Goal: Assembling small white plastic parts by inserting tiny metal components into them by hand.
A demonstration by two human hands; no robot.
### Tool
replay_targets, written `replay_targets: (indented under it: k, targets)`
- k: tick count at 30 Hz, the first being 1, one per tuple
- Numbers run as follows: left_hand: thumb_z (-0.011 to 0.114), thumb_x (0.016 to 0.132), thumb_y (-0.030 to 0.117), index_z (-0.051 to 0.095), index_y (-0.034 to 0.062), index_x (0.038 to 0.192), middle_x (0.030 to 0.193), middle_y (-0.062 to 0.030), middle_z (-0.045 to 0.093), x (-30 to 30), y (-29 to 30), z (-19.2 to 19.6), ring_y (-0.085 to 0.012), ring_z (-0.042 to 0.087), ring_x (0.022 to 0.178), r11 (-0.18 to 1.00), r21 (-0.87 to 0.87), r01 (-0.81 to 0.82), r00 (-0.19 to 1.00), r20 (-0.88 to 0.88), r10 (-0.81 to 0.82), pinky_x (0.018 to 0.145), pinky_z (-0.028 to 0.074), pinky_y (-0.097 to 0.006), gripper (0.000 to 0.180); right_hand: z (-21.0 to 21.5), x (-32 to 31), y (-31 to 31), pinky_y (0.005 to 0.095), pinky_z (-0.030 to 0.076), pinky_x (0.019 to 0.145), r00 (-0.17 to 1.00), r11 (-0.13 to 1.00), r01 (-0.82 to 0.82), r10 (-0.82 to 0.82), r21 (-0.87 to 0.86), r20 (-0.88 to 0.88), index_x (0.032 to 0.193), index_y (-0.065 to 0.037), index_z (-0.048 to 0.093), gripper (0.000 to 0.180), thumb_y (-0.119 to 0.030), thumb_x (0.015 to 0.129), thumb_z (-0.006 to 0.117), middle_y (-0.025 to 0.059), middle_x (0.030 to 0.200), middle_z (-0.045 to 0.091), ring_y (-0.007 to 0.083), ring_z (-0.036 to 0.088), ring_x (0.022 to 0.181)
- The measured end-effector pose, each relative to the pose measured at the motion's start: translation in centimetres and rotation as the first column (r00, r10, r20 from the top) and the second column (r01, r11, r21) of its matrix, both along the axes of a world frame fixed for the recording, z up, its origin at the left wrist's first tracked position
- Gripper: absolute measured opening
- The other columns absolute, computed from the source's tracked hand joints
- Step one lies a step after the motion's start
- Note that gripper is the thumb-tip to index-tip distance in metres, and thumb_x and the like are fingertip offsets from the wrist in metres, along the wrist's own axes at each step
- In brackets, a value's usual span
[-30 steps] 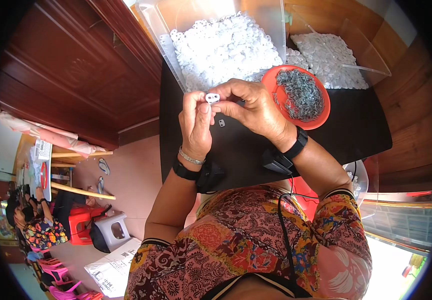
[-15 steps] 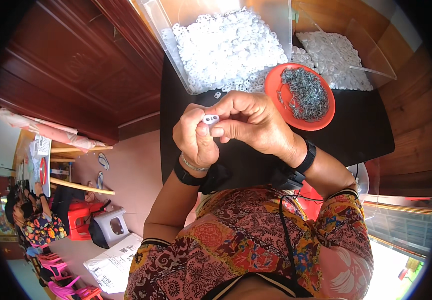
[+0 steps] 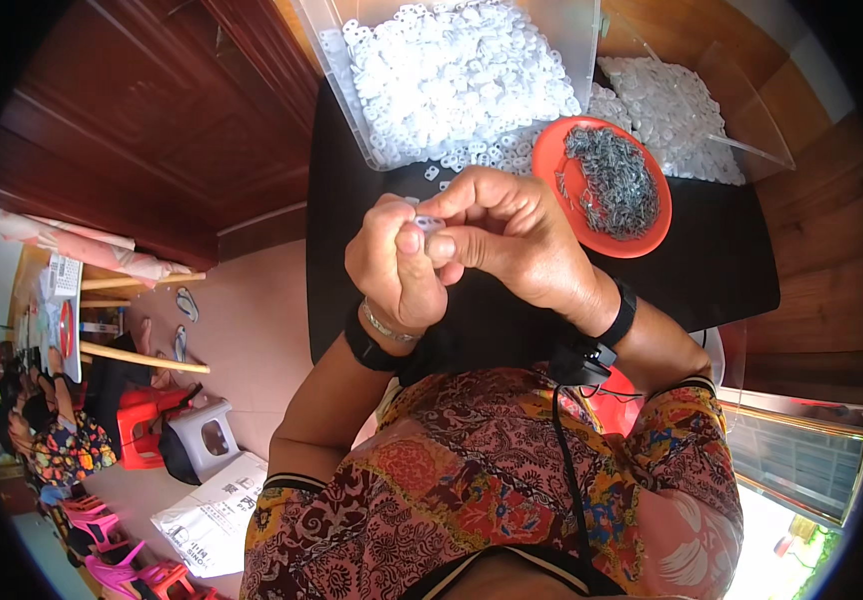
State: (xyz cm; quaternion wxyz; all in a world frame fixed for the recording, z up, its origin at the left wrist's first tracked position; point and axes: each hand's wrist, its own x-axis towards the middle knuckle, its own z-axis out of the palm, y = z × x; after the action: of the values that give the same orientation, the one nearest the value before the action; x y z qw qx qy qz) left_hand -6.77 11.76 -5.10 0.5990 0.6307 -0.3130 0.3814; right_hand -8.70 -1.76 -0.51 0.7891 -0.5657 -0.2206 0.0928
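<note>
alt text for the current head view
A person's left hand and right hand pinch a small white plastic piece over a black table. Beyond stand a clear plastic bin of white pieces and a round orange-red plate of thin grey pieces.

We've got a red plate [image 3: 549, 152] on the black table [image 3: 712, 245], heaped with grey metal pins [image 3: 616, 185]. Left of the plate and nearer us, our left hand [image 3: 397, 268] and right hand [image 3: 527, 240] pinch one small white piece [image 3: 429, 223], mostly covered by the fingers; right hand is closer to the plate. Up-left of the plate we see a clear bin [image 3: 340, 90] of white parts [image 3: 462, 80]; up-right, a second white heap [image 3: 672, 110]. Well left of the plate: co-worker [image 3: 72, 440], red stool [image 3: 139, 425], grey stool [image 3: 210, 440].
</note>
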Motion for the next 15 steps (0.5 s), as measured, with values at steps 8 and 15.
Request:
replay_targets:
  k: [8, 15]
  targets:
    - [0.041, 0.098, 0.025, 0.048, -0.0009, 0.089, 0.063, -0.0031, 0.053, -0.5, -0.3, 0.4, -0.0075, 0.048, 0.053, 0.996, -0.045, 0.083, 0.969, -0.228, -0.091, 0.05, 0.04, -0.022, 0.028, -0.3, 0.9, -0.1, 0.0208, 0.049, 0.064, 0.994, 0.998, 0.056, -0.052, -0.042, 0.099, 0.093, 0.003, 0.06, 0.007, -0.001, 0.088, 0.06, 0.0041, 0.08, 0.064, 0.007, 0.059, 0.072]
    - [0.042, 0.098, 0.023, 0.05, -0.0004, 0.092, 0.071, -0.0038, 0.055, 0.2, 0.1, -0.1, -0.0071, 0.046, 0.057, 0.992, -0.048, 0.12, 0.962, -0.242, -0.129, 0.053, 0.039, -0.021, 0.026, -1.9, 1.8, -0.4, 0.0245, 0.052, 0.074, 0.95, 0.994, 0.089, -0.068, -0.057, 0.304, 0.104, 0.0, 0.059, 0.018, 0.004, 0.086, 0.06, 0.006, 0.094, 0.064, 0.0111, 0.062, 0.084]
